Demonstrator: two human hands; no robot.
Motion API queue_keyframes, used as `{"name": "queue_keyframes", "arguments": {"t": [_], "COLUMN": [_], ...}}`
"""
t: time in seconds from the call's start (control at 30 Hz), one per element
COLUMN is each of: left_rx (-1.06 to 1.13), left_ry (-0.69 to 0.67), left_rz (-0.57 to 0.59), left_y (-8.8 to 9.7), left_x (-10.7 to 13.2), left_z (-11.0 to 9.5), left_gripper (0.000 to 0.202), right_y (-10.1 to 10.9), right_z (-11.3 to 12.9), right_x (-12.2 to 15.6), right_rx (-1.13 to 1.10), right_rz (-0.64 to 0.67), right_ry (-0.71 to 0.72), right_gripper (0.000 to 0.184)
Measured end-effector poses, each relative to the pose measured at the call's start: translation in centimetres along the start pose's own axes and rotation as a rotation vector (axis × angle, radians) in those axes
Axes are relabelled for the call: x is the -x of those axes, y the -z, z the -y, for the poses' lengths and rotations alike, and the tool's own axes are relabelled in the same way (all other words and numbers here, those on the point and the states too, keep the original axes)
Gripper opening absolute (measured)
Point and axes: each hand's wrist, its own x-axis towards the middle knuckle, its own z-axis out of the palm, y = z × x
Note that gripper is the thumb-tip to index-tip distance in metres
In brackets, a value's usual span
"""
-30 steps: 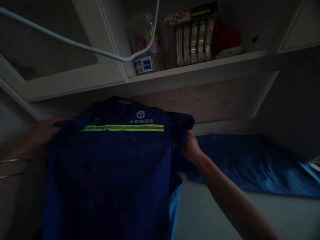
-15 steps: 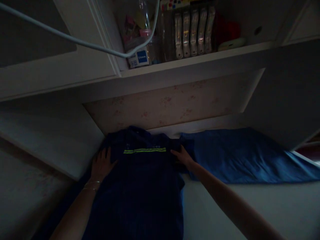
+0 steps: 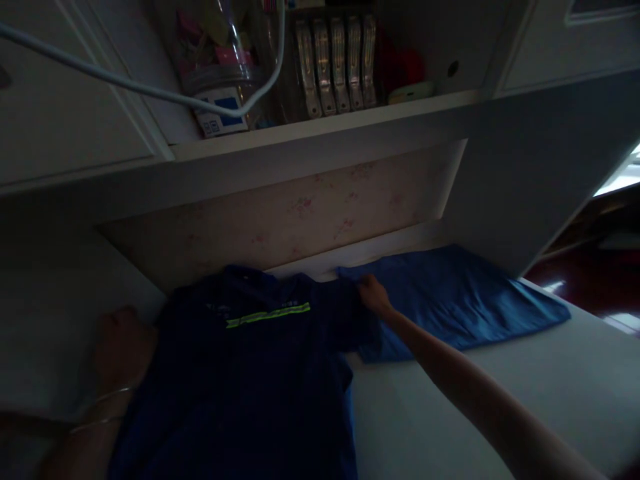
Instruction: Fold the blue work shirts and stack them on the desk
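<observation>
Head view: creased blue cloth point(image 3: 450, 300) lies partly beneath a dark-blue fabric shirt point(image 3: 260, 380); right grip point(image 3: 375, 295) pinches its sleeve point(image 3: 343, 317), left grip point(image 3: 123, 347) too dim to tell.

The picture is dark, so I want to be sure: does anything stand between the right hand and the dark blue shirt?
Nothing visible does. The right hand appears to pinch the dark blue shirt, at the end of its sleeve; the lighter blue cloth lies partly under that sleeve.
</observation>
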Motion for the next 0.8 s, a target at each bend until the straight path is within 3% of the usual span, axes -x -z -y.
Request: {"name": "queue_keyframes", "arguments": {"t": [0.1, 0.23, 0.33, 0.43, 0.57, 0.8], "left_rx": [0.196, 0.357, 0.592, 0.562, 0.416, 0.363], "left_ry": [-0.08, -0.379, -0.488, -0.577, -0.657, -0.623], "left_rz": [0.062, 0.27, 0.453, 0.58, 0.628, 0.576], "left_y": [-1.5, -5.0, -6.7, -7.7, -9.3, -11.0], "left_x": [2.6, 10.5, 17.0, 21.2, 23.1, 22.1], "left_z": [-4.8, -11.2, -15.3, -18.3, -20.0, -20.3], "left_gripper": [0.036, 0.029, 0.044, 0.053, 0.054, 0.052], "right_y": [1.6, 2.1, 1.5, 0.6, 0.1, 0.7], "right_z": [-0.1, -0.7, -1.1, -1.2, -1.5, -1.7], "right_x": [-3.9, -7.8, -8.9, -9.0, -8.8, -9.8], "right_rx": [0.116, 0.26, 0.336, 0.388, 0.402, 0.32], "right_rz": [0.012, 0.11, 0.145, 0.113, 0.022, -0.083], "right_ry": [0.0, 0.042, 0.089, 0.116, 0.14, 0.183], "right_gripper": [0.052, 0.063, 0.057, 0.049, 0.043, 0.041]}}
